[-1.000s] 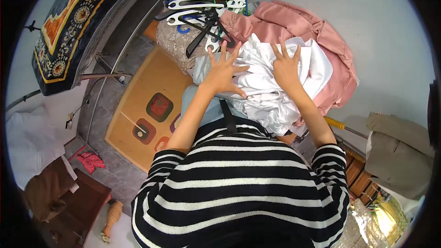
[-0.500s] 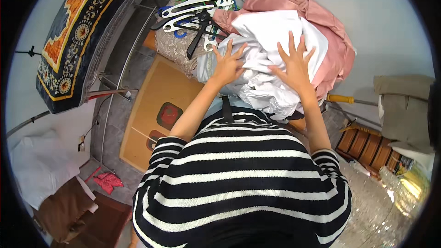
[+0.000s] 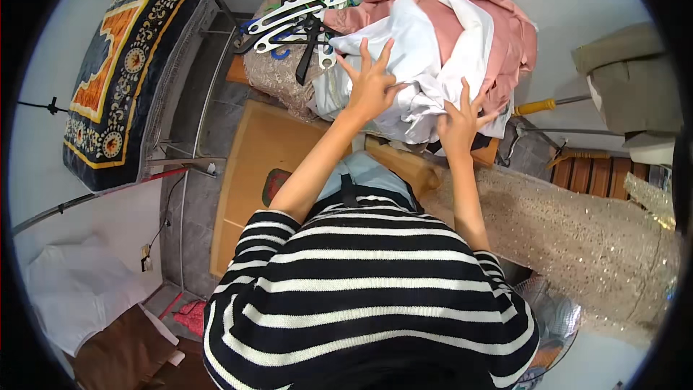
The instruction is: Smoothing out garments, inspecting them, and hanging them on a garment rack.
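A crumpled white garment (image 3: 422, 97) lies bunched on top of a clothes pile, with one white length stretching up and to the right. My left hand (image 3: 372, 90) is at its left side; thumb and forefinger close on the fabric while the other fingers fan out. At the garment's lower right, my right hand (image 3: 460, 126) pinches a fold between thumb and forefinger, its remaining fingers raised and apart. Pink satiny cloth (image 3: 509, 43) spreads behind and beneath the white one. Folds partly hide both pinches.
White and black hangers (image 3: 299, 18) lie on beige lace fabric (image 3: 278, 83) at the left of the pile. Flattened cardboard (image 3: 245, 159) is on the floor. A patterned dark rug (image 3: 133, 61) hangs over a metal rack at left. Glittery beige fabric (image 3: 563, 224) extends at right.
The white garment is shifted and rearranged, baring more pink cloth between its parts. My left hand has moved slightly right, and my right hand has come down toward me. The view has shifted too.
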The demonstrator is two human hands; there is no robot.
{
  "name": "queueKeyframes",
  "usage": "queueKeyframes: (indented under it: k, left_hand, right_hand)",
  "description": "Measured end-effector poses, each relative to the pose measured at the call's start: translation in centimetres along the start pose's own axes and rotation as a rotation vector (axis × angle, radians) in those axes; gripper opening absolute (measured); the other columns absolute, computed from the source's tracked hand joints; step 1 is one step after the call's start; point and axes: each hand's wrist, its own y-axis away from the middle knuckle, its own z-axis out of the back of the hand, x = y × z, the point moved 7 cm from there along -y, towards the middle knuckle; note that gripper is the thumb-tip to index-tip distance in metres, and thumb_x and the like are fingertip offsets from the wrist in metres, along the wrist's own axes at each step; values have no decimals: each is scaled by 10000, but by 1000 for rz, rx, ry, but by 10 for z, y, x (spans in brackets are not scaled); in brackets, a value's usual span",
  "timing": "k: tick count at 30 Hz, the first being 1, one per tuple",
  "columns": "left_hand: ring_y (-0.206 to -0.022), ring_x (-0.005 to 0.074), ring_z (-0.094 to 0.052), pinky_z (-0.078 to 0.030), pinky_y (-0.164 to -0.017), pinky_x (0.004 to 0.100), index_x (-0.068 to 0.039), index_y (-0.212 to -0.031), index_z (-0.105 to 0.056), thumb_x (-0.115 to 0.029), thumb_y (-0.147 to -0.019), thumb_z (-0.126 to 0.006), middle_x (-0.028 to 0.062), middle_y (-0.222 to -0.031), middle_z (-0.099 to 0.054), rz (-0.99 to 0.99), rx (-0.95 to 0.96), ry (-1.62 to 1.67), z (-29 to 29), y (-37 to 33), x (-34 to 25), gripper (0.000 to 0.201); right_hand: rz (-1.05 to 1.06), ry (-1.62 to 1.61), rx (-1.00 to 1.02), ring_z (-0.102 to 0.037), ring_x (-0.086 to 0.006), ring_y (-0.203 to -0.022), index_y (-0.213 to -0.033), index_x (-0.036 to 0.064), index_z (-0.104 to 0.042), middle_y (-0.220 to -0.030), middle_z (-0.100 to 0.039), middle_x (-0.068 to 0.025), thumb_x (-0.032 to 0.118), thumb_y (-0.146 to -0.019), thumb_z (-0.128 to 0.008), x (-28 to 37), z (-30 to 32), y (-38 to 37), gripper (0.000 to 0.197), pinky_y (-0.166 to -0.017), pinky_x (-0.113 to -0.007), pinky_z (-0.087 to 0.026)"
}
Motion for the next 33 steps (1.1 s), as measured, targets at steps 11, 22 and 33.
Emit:
queueKeyframes:
  k: [11, 22, 33]
  left_hand:
    - [-1344, 508, 35, 84, -885, 774, -43, -710, -668, -461, -811, -603, 134, -1502, -190, 35, 113, -54, 85, 11, -50, 435]
    - [-1356, 483, 75, 58, -940, 740, -239, -1317, -488, -525, -445, -820, 203, -1486, -194, 318, 347, -88, 131, 77, -43, 976]
    - [-1378, 380, -127, 61, -943, 741, -292, -996, -710, -253, -616, -789, 2, -1405, -421, 367, -534, -449, 228, 126, -98, 390]
  right_hand:
    - [62, -270, -356, -61, -424, -1385, -867, 97, -683, -1418, -390, -116, 92, -637, -556, 48, 81, 10, 262, -957, -701, 109]
    - [292, -665, -334, -84, -407, -1386, -908, 197, -722, -1414, -397, -119, 45, -684, -609, 120, 102, -24, 294, -1028, -619, 43]
    - [620, -867, -264, -53, -405, -1388, -942, 284, -723, -1480, -297, -59, 38, -704, -575, 165, 116, -28, 373, -983, -686, 88]
